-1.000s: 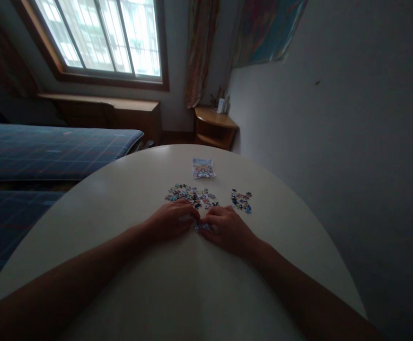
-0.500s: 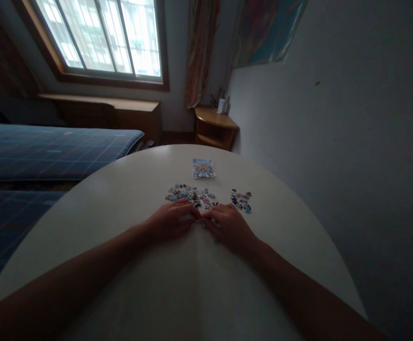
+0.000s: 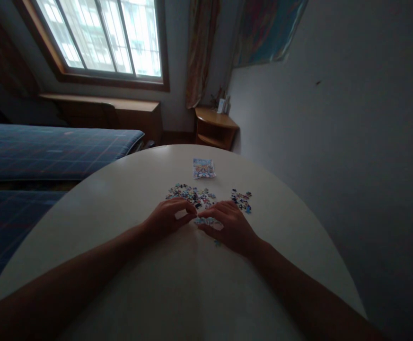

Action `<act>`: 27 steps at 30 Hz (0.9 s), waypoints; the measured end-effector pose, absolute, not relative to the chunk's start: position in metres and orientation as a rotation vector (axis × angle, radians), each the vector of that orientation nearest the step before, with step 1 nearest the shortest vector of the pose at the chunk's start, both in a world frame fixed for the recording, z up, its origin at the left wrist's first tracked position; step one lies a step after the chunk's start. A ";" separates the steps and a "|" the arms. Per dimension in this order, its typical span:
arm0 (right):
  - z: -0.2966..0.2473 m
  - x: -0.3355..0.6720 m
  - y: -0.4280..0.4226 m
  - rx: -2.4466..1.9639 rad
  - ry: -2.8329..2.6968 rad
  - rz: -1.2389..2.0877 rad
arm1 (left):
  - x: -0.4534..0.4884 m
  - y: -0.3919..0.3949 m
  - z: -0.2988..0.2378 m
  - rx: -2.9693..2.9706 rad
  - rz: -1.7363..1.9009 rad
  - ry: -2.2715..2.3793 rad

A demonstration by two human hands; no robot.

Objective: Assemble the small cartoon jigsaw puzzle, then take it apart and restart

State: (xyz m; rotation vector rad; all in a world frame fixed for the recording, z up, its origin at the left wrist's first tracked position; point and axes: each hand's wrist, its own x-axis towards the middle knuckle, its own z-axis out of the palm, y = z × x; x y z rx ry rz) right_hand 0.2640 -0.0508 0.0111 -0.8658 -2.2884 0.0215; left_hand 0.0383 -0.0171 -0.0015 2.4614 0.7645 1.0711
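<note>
My left hand (image 3: 167, 219) and my right hand (image 3: 229, 225) meet fingertip to fingertip over a small joined cluster of puzzle pieces (image 3: 206, 221) on the round white table (image 3: 128, 199). Both hands are curled, their fingers pinching the edges of that cluster. Just beyond them lies a spread of loose puzzle pieces (image 3: 190, 193), and a smaller group of pieces (image 3: 241, 200) sits to the right. One stray piece (image 3: 216, 243) lies under my right palm's edge. Farther back rests a small printed picture card (image 3: 203, 168).
A bed with a blue checked cover (image 3: 46, 149) stands left of the table. A wooden corner shelf (image 3: 215, 125) and a window (image 3: 103, 35) with a curtain are at the back. A grey wall (image 3: 334, 118) runs close along the table's right side.
Both hands have lifted a little and opened their grip, so the joined cluster now shows between the fingertips. The stray piece near my right palm came into view.
</note>
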 end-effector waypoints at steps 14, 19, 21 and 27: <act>0.013 0.265 -0.050 -0.812 -2.405 -0.114 | 0.040 -0.014 -0.004 2.612 0.823 0.766; 0.012 0.263 -0.050 -0.821 -2.482 -0.154 | 0.041 -0.014 -0.003 2.624 0.808 0.784; 0.013 0.262 -0.050 -0.821 -2.500 -0.164 | 0.041 -0.014 -0.003 2.627 0.809 0.771; 0.016 0.266 -0.051 -0.807 -2.526 -0.057 | 0.041 -0.014 -0.003 2.624 0.809 0.747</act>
